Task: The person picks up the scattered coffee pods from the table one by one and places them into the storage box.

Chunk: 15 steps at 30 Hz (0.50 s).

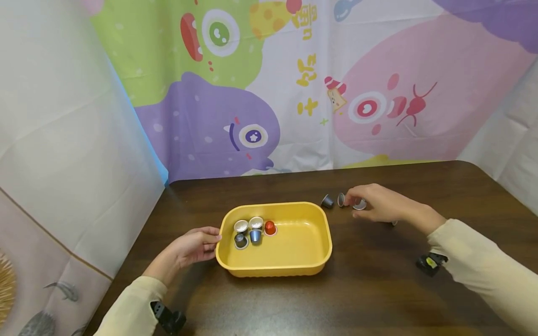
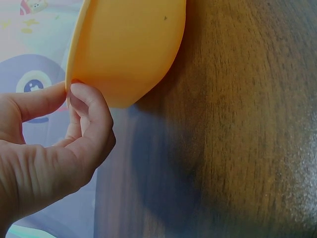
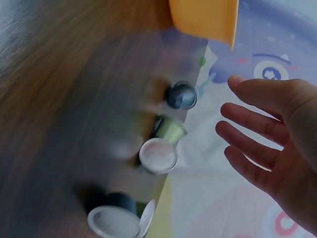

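Observation:
My left hand (image 1: 194, 248) pinches the left rim of a yellow plastic tub (image 1: 296, 247) between thumb and fingers; the left wrist view shows the same grip. Inside the tub, at its left side, lie several coffee capsules: a red one (image 1: 270, 227), a blue one (image 1: 255, 236), a dark grey one (image 1: 240, 241) and two with pale lids up. My right hand (image 1: 380, 203) hovers over loose capsules right of the tub, its fingers apart and holding nothing. Near it lie a dark capsule (image 1: 327, 201), a green capsule (image 3: 171, 130) and a pale-lidded capsule (image 3: 158, 155).
Two further capsules (image 3: 114, 221) lie close together, lower in the right wrist view. The brown wooden table (image 1: 269, 303) ends at the back against a cartoon-printed cloth (image 1: 302, 140). White cloth (image 1: 75, 116) hangs at the left side.

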Motion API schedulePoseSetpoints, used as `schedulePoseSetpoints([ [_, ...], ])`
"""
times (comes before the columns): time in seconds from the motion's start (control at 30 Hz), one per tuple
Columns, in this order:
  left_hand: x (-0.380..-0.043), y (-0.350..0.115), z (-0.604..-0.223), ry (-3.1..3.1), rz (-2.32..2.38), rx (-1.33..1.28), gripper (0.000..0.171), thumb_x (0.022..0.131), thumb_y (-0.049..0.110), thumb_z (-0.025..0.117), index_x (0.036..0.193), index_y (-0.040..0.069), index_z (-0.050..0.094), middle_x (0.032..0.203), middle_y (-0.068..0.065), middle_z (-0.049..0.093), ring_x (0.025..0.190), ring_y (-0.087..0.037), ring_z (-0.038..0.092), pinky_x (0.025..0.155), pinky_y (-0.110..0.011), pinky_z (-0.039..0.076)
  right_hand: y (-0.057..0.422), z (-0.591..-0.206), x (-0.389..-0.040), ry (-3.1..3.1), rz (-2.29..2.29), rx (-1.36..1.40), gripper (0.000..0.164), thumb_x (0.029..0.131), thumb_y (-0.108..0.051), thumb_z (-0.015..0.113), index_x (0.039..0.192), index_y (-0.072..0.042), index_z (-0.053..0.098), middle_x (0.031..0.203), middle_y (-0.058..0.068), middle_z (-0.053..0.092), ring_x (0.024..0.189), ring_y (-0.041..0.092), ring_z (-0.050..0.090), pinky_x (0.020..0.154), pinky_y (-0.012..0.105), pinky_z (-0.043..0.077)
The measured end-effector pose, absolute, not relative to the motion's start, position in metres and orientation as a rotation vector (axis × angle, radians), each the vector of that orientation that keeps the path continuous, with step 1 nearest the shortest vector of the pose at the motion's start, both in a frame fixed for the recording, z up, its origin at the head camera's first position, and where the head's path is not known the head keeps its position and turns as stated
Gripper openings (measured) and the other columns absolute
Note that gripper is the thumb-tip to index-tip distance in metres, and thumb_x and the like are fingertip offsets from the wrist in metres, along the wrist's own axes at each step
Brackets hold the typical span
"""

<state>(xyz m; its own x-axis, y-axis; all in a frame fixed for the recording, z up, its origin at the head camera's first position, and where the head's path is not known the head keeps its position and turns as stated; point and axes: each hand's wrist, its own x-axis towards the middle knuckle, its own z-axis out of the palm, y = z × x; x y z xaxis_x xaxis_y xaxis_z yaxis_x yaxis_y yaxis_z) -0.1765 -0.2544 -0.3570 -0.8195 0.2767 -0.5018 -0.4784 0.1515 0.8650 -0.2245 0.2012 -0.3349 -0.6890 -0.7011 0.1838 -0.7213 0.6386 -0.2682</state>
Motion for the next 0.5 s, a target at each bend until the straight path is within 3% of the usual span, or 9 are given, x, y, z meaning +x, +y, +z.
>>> schedulePoseSetpoints([
  [0.2, -0.176, -0.254, -0.358, 1.857, 1.737, -0.190, 0.018, 0.096, 0.007, 0.048, 0.112, 0.000, 0.046, 0.080, 0.004, 0.060, 0.073, -0.007, 0.057, 0.070, -0.022, 0.052, 0.218, -0.338, -0.221, -2.835, 0.519, 1.152, 0.022, 0.080, -0.010, 0.075, 0.099, -0.014, 0.065, 0.096, 0.002, 0.069, 0.091, 0.019, 0.067, 0.079, 0.036, 0.055],
  [0.5, -0.176, -0.254, -0.356, 1.848, 1.745, -0.182, 0.017, 0.096, 0.006, 0.047, 0.112, 0.001, 0.046, 0.081, 0.004, 0.061, 0.073, -0.007, 0.057, 0.070, -0.022, 0.052, 0.241, -0.344, -0.216, -2.846, 0.469, 1.058, 0.024, 0.078, -0.009, 0.077, 0.099, -0.010, 0.065, 0.095, 0.001, 0.069, 0.089, 0.018, 0.065, 0.079, 0.040, 0.054],
])
